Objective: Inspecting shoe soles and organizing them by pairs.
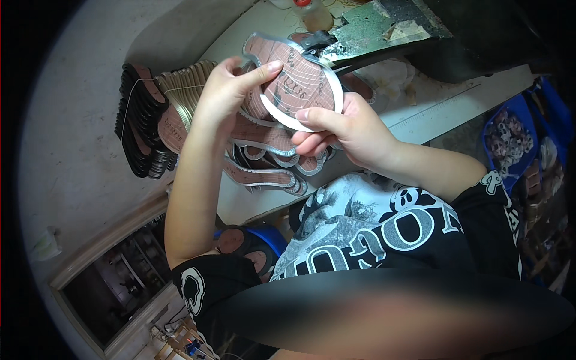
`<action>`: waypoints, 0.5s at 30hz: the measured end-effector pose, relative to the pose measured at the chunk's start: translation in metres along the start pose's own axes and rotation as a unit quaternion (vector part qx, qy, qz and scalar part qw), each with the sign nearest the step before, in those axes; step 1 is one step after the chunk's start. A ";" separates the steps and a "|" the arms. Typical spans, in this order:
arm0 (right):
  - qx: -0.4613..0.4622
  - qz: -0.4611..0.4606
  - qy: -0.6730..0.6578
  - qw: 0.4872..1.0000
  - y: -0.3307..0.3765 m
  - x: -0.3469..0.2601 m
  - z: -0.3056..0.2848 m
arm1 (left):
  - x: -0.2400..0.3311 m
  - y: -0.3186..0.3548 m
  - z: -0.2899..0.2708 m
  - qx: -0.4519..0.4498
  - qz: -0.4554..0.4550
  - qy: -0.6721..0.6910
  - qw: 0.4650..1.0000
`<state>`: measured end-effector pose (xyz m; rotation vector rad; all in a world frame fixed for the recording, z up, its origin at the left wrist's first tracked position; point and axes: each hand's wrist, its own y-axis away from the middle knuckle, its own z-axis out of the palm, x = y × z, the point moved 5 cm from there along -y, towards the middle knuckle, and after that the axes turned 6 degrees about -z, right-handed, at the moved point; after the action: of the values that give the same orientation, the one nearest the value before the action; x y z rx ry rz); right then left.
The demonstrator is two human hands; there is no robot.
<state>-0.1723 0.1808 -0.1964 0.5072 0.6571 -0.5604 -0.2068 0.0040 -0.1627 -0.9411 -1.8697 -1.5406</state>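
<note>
Both hands hold one shoe sole (294, 81), brown-red with a pale rim, raised above the workbench. My left hand (225, 90) grips its left edge, thumb laid across the ribbed face. My right hand (348, 129) pinches the rounded lower rim from the right. Beneath the hands lie several similar soles (264, 159) fanned out on the bench.
A bundle of stacked soles tied with string (153, 117) lies at the left. A pale workbench (432, 114) runs to the right, with a dark green machine plate (372, 27) at the top. A blue crate of small parts (510, 138) stands far right; a blue bin (252, 243) sits below.
</note>
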 end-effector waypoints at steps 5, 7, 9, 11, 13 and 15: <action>0.032 -0.031 -0.052 0.998 -0.008 -0.002 0.004 | 0.022 -0.020 -0.017 -0.010 0.092 -0.159 0.983; 0.035 -0.031 -0.052 0.998 -0.009 -0.004 0.006 | 0.034 -0.021 -0.003 -0.160 0.120 -0.209 0.957; 0.038 -0.030 -0.052 0.997 -0.008 -0.006 0.008 | 0.031 -0.031 -0.007 -0.183 0.106 -0.209 0.955; 0.058 -0.033 -0.057 0.996 -0.006 -0.008 0.007 | 0.030 -0.036 -0.006 -0.210 0.094 -0.211 0.950; 0.066 -0.039 -0.055 0.996 -0.006 -0.009 0.006 | 0.030 -0.032 -0.009 -0.174 0.110 -0.231 0.951; 0.072 -0.044 -0.054 0.995 -0.004 -0.011 0.005 | 0.027 -0.027 -0.010 -0.153 0.108 -0.227 0.956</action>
<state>-0.1801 0.1782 -0.1866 0.5805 0.5407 -0.7168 -0.2447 -0.0039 -0.1563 -1.7037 -1.7609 -1.6004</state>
